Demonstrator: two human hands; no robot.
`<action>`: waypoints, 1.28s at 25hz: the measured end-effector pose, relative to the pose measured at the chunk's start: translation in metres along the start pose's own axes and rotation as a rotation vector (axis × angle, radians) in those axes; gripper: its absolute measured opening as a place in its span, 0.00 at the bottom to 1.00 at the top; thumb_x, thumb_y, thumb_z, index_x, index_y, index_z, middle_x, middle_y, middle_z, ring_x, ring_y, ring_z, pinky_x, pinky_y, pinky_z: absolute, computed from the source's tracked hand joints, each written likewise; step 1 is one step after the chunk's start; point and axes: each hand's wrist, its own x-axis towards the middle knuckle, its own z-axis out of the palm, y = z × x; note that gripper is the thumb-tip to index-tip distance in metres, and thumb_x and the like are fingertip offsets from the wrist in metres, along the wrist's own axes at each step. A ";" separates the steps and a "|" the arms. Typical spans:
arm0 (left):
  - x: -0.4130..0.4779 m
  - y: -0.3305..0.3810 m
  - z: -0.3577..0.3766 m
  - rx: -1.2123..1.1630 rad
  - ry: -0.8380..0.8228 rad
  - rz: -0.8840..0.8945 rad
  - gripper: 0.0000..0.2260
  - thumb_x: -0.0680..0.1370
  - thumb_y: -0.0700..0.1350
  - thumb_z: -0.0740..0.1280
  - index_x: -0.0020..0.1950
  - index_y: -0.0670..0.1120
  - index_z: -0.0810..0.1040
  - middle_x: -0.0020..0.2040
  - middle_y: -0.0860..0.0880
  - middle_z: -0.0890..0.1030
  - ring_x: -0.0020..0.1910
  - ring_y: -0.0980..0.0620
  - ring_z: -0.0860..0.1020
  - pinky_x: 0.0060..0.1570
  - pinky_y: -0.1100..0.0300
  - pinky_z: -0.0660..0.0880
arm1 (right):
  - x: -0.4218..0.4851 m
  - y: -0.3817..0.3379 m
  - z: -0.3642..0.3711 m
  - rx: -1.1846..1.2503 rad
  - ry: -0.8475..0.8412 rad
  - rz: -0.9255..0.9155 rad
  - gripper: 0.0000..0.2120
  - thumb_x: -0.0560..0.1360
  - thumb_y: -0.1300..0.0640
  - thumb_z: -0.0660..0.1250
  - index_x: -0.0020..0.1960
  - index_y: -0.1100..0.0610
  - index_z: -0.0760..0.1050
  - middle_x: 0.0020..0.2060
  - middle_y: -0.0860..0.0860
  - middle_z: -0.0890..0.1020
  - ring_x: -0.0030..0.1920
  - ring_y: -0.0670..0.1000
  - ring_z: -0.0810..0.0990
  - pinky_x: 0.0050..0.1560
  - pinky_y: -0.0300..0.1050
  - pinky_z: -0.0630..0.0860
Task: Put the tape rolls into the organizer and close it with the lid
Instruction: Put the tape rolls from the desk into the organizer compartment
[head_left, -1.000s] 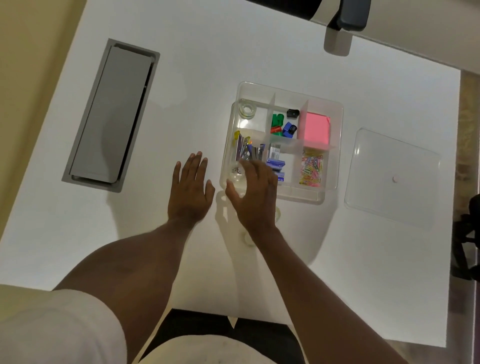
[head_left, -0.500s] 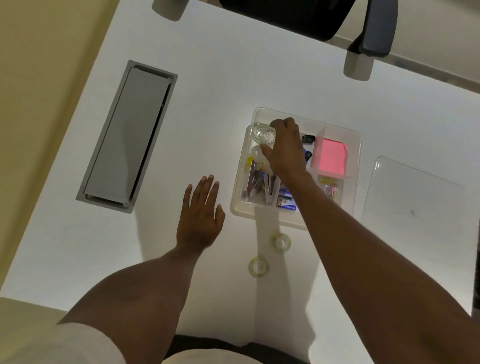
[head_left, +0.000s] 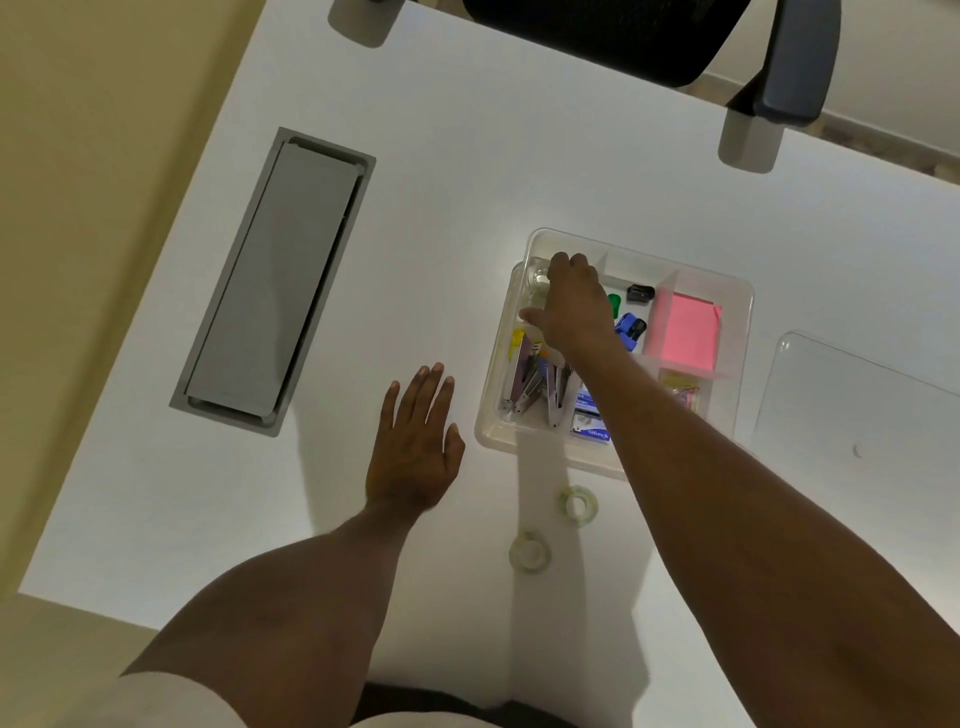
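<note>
The clear divided organizer (head_left: 737, 364) stands on the white desk. My right hand (head_left: 574, 306) reaches palm down into its far-left compartment, fingertips over a clear tape roll (head_left: 538, 276) lying there. The palm hides whether anything is gripped. Two more clear tape rolls lie on the desk in front of the organizer, one nearer it (head_left: 578, 505) and one closer to me (head_left: 530, 552). Left of the organizer, my left hand (head_left: 415, 447) rests flat on the desk with its fingers spread and nothing in it. The transparent lid (head_left: 857, 415) lies flat to the organizer's right.
The organizer also holds pink sticky notes (head_left: 681, 332), staplers (head_left: 530, 384), a staple box, paper clips and small sharpeners. A grey cable hatch (head_left: 275, 280) is set into the desk at the left. A black chair (head_left: 675, 36) stands at the far edge.
My right hand went from the organizer's near-left corner to its far-left compartment and has stayed there. The two rolls in front of the organizer came into view. The left hand stayed flat.
</note>
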 end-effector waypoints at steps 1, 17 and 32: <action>0.000 0.000 0.000 0.000 -0.001 0.002 0.29 0.86 0.57 0.51 0.87 0.51 0.53 0.88 0.50 0.53 0.88 0.50 0.51 0.87 0.46 0.46 | -0.003 0.001 -0.001 0.014 0.026 -0.005 0.28 0.74 0.50 0.76 0.66 0.61 0.70 0.61 0.58 0.75 0.63 0.58 0.75 0.61 0.54 0.77; -0.003 0.007 -0.015 -0.026 0.055 0.027 0.27 0.86 0.53 0.52 0.85 0.48 0.60 0.87 0.47 0.60 0.87 0.48 0.56 0.85 0.41 0.55 | -0.167 0.025 0.074 0.271 0.589 -0.082 0.06 0.76 0.55 0.69 0.51 0.55 0.75 0.45 0.52 0.79 0.46 0.51 0.75 0.48 0.43 0.72; -0.006 0.012 -0.023 -0.039 0.104 0.035 0.26 0.85 0.50 0.56 0.83 0.44 0.64 0.85 0.45 0.64 0.86 0.47 0.60 0.85 0.41 0.55 | -0.269 0.081 0.140 0.246 0.324 0.239 0.31 0.74 0.46 0.73 0.73 0.54 0.68 0.65 0.53 0.75 0.63 0.53 0.73 0.63 0.48 0.73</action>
